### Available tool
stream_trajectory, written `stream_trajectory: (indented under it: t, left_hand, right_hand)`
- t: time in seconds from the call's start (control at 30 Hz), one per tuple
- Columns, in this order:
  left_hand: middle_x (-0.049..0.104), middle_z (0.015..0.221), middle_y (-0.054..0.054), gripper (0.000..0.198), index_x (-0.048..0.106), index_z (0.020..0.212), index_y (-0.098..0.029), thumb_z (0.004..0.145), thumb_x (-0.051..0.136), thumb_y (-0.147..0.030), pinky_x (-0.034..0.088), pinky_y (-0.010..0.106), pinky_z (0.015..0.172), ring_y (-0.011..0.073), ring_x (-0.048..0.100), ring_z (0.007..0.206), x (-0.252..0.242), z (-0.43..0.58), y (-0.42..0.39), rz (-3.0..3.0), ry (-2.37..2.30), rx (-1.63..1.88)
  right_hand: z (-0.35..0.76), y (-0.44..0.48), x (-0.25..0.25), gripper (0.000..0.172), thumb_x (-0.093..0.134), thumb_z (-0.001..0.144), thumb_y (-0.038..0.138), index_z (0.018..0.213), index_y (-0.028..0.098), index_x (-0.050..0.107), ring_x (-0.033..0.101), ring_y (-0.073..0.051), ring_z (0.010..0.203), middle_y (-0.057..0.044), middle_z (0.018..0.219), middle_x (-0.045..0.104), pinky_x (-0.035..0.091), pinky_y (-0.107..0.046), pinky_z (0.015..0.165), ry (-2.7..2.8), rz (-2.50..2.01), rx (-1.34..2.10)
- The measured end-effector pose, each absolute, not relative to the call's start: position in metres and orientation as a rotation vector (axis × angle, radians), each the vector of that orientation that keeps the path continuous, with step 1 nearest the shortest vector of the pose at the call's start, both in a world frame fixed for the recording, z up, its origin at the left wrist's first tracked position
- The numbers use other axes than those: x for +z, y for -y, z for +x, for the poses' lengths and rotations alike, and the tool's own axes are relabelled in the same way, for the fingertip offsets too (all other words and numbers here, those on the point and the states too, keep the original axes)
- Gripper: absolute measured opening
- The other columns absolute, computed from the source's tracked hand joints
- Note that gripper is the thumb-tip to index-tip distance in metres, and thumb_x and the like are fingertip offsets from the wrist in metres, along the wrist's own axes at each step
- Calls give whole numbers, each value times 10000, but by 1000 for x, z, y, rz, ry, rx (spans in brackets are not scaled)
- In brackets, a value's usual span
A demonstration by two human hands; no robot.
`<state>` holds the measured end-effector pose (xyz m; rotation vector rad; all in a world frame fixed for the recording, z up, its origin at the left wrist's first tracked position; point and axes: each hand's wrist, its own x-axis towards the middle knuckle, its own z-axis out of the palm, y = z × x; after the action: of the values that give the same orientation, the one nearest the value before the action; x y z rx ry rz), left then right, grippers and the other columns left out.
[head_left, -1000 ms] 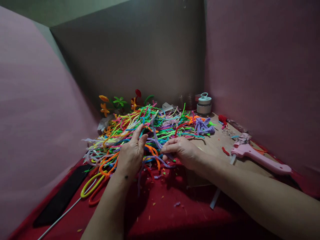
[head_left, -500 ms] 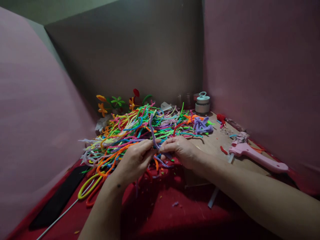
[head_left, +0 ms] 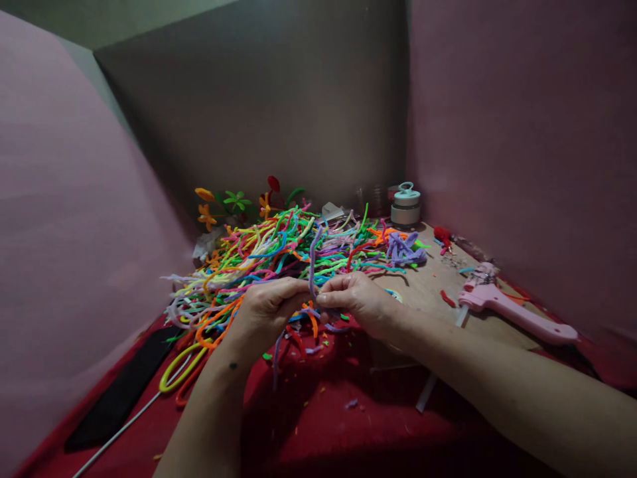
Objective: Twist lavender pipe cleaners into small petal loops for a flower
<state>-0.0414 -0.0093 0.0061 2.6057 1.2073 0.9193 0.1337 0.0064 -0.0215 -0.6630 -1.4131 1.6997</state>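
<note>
A lavender pipe cleaner stands nearly upright between my two hands, pinched low down. My left hand is closed on it from the left, thumb and forefinger together. From the right, the fingertips of my right hand pinch the same pipe cleaner. Another lavender length hangs below my left hand. Right behind the hands spreads a heap of pipe cleaners in many colours. A purple bundle of bent pipe cleaners lies at the heap's right end.
A pink glue gun lies on the brown board at right. Behind stand a jar with a pale blue lid and pipe-cleaner flowers. At left are a black flat object and a yellow loop. Scraps dot the red cloth.
The lavender pipe cleaner has turned from leaning left to nearly upright. My left hand has tilted slightly, and its fingers are now closer to the right fingertips.
</note>
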Motion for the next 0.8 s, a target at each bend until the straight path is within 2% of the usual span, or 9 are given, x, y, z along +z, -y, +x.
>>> stream_trajectory:
  t: [0.13, 0.23, 0.3, 0.5, 0.57, 0.63, 0.8]
  left_hand:
    - [597, 711, -13, 151, 630, 829, -203, 841, 486, -245, 373, 182, 557, 81, 538, 605, 7, -42, 14, 2888, -1322, 833]
    - [541, 675, -11, 185, 623, 803, -220, 849, 444, -212, 290, 222, 481, 97, 480, 543, 12, -35, 24, 3143, -1529, 615]
    - [526, 689, -1, 198, 608, 773, -214, 842, 425, -180, 246, 242, 466, 114, 465, 554, 18, -30, 32, 3234, -1609, 453]
    - [524, 730, 9, 200, 550, 716, -173, 827, 385, -151, 245, 241, 493, 100, 427, 553, 36, -22, 42, 3190, -1485, 187]
    - [514, 677, -1, 178, 549, 676, -168, 795, 417, -166, 240, 240, 496, 92, 401, 528, 40, -23, 39, 3088, -1470, 196]
    - [483, 592, -17, 153, 548, 611, -164, 736, 460, -166, 235, 234, 491, 86, 378, 508, 43, -25, 36, 2867, -1478, 293]
    - [339, 434, -68, 118, 508, 560, -158, 654, 530, -227, 148, 205, 377, 43, 233, 367, 34, -30, 23, 1637, -1305, 592]
  right_hand:
    - [134, -9, -23, 100, 589, 598, 191, 524, 126, 574, 415, -75, 439, 14, 473, 538, 315, -222, 468, 1425, -679, 1686]
    - [134, -11, -24, 84, 587, 588, 171, 520, 122, 578, 396, -68, 431, 21, 470, 527, 294, -214, 447, 1461, -677, 1679]
    - [134, -13, -25, 70, 596, 577, 157, 519, 121, 582, 410, -68, 447, 24, 473, 524, 323, -214, 477, 1477, -666, 1651]
    - [133, -10, -27, 102, 576, 649, 207, 605, 123, 611, 465, -93, 507, 3, 539, 551, 349, -229, 510, 1723, -711, 1462]
    - [133, -4, -26, 117, 531, 693, 182, 645, 126, 622, 465, -96, 516, -3, 566, 562, 338, -227, 502, 1883, -736, 1266]
    - [133, 3, -23, 143, 494, 724, 149, 667, 132, 623, 470, -103, 541, -10, 590, 569, 341, -233, 523, 2012, -747, 927]
    - [134, 17, -20, 222, 439, 797, 126, 629, 126, 585, 439, -143, 599, -50, 595, 554, 330, -299, 592, 2113, -613, -142]
